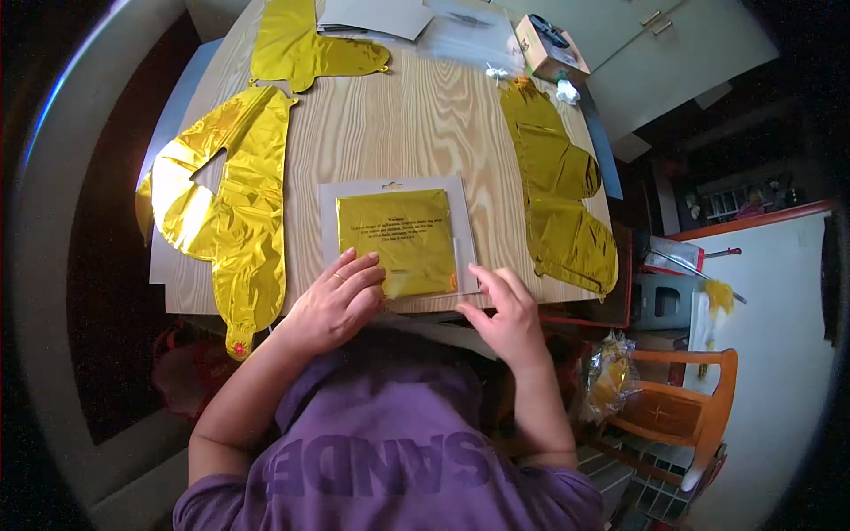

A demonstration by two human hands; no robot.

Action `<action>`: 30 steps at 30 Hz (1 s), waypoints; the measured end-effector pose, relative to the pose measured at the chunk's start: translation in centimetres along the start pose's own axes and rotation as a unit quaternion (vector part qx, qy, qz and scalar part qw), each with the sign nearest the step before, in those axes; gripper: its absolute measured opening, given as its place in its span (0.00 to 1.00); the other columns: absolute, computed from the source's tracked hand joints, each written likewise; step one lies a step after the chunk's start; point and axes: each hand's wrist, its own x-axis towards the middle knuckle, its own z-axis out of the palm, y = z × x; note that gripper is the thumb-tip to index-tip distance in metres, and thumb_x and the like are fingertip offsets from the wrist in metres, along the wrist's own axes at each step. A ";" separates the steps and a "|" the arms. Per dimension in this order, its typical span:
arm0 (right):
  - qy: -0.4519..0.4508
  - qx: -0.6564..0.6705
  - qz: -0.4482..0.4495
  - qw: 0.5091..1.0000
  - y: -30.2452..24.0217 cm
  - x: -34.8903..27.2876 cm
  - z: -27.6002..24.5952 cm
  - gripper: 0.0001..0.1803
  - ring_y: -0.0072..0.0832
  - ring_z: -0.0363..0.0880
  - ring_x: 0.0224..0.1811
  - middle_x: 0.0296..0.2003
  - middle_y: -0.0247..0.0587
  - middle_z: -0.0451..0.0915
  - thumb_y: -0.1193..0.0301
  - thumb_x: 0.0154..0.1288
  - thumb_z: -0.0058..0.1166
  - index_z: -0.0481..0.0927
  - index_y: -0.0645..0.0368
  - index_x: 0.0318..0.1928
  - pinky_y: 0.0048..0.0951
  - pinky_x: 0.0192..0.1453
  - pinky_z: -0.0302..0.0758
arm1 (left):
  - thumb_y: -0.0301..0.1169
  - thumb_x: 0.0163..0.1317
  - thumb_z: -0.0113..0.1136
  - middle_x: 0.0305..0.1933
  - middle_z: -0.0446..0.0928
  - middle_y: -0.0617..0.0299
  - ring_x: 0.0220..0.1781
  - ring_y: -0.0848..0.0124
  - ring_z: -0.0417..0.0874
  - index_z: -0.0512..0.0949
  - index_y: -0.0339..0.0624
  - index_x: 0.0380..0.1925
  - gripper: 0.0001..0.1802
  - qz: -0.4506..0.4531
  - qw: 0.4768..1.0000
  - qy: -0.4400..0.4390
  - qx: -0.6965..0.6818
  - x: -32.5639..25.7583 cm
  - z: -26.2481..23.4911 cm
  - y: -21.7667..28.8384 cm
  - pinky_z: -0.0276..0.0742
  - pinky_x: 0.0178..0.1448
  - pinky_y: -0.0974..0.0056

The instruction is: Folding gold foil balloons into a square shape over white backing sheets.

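Note:
A flat clear package [394, 239] with folded gold foil inside lies on a white backing card [328, 208] that has a hanging hole at its top. My left hand [332, 299] rests on the package's lower left part, fingers stretched out and lying flat over the foil. At the lower right corner is my right hand [509, 314], its thumb and forefinger apart, touching the edge of the card and its clear film. Whether the film is lifted there, I cannot tell. Gold foil balloons lie flat around it: one on the left [252, 195], one on the right [562, 190], another at the far left [310, 53].
The wood-grain table [398, 124] carries grey-white sheets [372, 16] and clear plastic sleeves [465, 35] at the back. A box [553, 53] with a dark object on top stands at the far right, crumpled white tissue [567, 91] beside it. A wooden chair [677, 403] stands right.

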 end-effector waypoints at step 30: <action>0.015 -0.093 -0.189 0.978 2.6 -1.8 -0.5 0.13 0.40 0.77 0.42 0.39 0.42 0.78 0.78 0.53 0.69 0.80 0.61 0.39 0.39 0.47 0.76 | 0.33 0.61 0.60 0.69 0.71 0.50 0.75 0.47 0.66 0.77 0.41 0.61 0.26 0.052 0.992 -0.103 -0.051 5.4 2.8 1.5 0.56 0.79 0.39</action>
